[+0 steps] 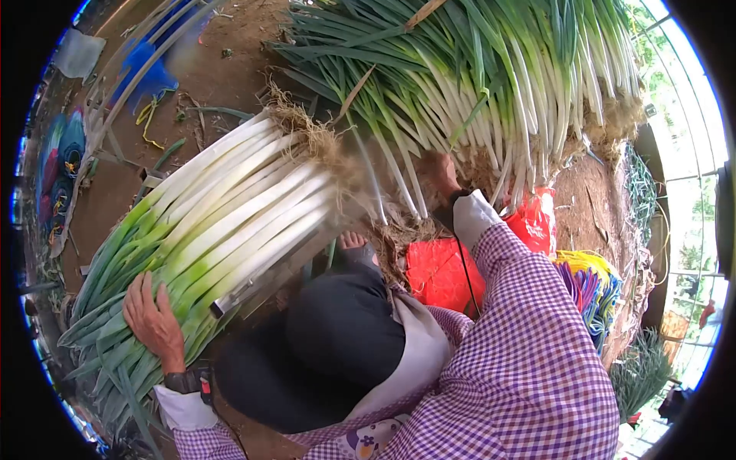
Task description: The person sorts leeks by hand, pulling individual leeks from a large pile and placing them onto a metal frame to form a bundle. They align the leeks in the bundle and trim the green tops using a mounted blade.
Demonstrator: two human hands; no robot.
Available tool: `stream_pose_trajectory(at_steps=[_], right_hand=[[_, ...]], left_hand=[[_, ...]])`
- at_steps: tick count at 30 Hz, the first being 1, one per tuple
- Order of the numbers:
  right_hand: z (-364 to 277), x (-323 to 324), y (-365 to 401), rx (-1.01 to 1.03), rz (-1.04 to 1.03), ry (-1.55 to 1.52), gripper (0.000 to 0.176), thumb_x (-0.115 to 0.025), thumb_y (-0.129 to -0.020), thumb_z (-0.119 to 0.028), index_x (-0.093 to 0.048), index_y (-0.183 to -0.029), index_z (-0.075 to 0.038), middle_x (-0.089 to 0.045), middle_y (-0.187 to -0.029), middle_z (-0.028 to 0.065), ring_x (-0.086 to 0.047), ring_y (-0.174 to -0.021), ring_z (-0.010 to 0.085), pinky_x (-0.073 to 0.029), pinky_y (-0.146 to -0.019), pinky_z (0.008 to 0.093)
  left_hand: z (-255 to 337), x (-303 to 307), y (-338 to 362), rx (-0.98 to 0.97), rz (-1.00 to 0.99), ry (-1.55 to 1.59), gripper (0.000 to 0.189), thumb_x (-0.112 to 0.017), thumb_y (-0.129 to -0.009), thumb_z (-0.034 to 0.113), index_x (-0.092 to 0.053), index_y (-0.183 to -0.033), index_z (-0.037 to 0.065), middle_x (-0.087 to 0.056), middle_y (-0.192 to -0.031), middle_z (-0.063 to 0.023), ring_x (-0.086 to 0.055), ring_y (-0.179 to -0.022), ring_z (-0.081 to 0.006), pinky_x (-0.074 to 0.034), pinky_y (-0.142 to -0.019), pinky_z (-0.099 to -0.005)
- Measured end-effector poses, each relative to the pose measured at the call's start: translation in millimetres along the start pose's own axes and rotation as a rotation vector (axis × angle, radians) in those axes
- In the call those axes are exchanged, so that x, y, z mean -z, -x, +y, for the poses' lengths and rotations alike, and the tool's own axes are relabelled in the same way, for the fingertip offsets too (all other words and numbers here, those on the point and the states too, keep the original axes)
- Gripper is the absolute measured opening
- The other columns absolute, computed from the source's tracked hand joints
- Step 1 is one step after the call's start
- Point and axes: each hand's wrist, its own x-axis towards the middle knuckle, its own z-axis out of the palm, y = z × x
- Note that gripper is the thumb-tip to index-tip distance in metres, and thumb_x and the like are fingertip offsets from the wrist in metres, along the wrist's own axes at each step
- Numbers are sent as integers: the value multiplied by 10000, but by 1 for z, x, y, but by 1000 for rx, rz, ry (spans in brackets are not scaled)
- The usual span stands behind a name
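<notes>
A bundle of leeks lies slanted on the left, its roots at the upper end and its green leaves toward the lower left. My left hand rests on those leaves, fingers stretched and slightly spread. A larger heap of leeks fills the upper right, with white stalks and soil-caked roots toward me. Close to the root ends of this heap is my right hand; its fingers are turned away and hidden. A few loose leeks hang down just left of it.
Bright red plastic lies below the right forearm. Yellow, purple and blue ties sit to its right. A metal edge shows beneath the bundle. Blue plastic and a yellow cord lie on the dirt floor at upper left.
</notes>
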Motion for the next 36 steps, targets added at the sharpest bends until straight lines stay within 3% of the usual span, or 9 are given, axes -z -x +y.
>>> stream_pose_trajectory(at_steps=[2,7,13,19,22,26,27,32,36], right_hand=[[23,-17,4,-96,-89,244,359,-714,-903,-321,-746,-1155,-67,-741,-995,248,-704,-968,458,-562,-849,512],[107,-94,-8,117,19,191,354,-676,-917,-317,-705,-1139,-43,-724,-1025,263,-680,-986,476,-538,-844,555],[87,-117,-3,-51,67,9,462,-616,-955,-365,-593,-1292,-51,-683,-1038,320,-645,-1043,498,-504,-885,593],[37,-113,9,160,187,300,600,-839,-788,-245,-560,-1266,-14,-468,-1494,299,-533,-1255,520,-504,-961,556],[28,-115,11,-24,149,189,608,-884,-740,-238,-566,-1198,5,-444,-1500,321,-539,-1254,524,-507,-966,546],[41,-100,4,-69,79,-4,706,-933,-669,-354,-623,-1165,43,-688,-1140,332,-682,-1046,476,-562,-838,510],[64,-107,-2,-34,88,78,610,-942,-652,-384,-719,-1036,36,-748,-883,241,-739,-849,394,-576,-742,463],[96,-90,-21,66,-152,-121,424,-864,-739,-269,-754,-1002,44,-754,-806,132,-696,-709,213,-543,-672,383],[74,-66,-17,71,-208,-22,388,-796,-779,-242,-747,-1065,17,-762,-874,167,-716,-776,268,-547,-739,407]], left_hand=[[2,2,-1,6,-23,7,351,-571,-1035,233,-641,-1323,45,-627,-1372,-109,-551,-1292,-322,-375,-1130,-467],[-3,-2,-1,-2,-39,-12,355,-558,-1036,203,-631,-1341,37,-617,-1388,-123,-543,-1301,-331,-364,-1143,-471],[1,2,-4,14,-76,-2,372,-550,-1021,189,-627,-1339,13,-609,-1389,-148,-537,-1293,-361,-359,-1132,-497],[0,0,-3,19,-84,-20,381,-532,-1027,202,-628,-1346,18,-604,-1403,-142,-534,-1302,-362,-352,-1139,-498],[-1,1,-2,10,-80,-36,383,-529,-1028,205,-628,-1350,22,-603,-1407,-141,-534,-1305,-359,-353,-1139,-498],[-2,-2,-1,-8,-62,-53,385,-531,-1032,211,-625,-1358,28,-601,-1412,-138,-540,-1302,-353,-359,-1135,-496],[-5,-4,-1,-14,-59,-58,386,-531,-1033,212,-624,-1360,30,-601,-1414,-137,-542,-1301,-351,-361,-1133,-496],[-11,-8,1,-32,-67,-68,391,-529,-1041,229,-619,-1370,38,-598,-1422,-132,-545,-1303,-347,-367,-1129,-492],[-13,-10,2,-30,-61,-79,396,-523,-1046,236,-615,-1379,43,-597,-1426,-132,-544,-1306,-348,-368,-1129,-490]])
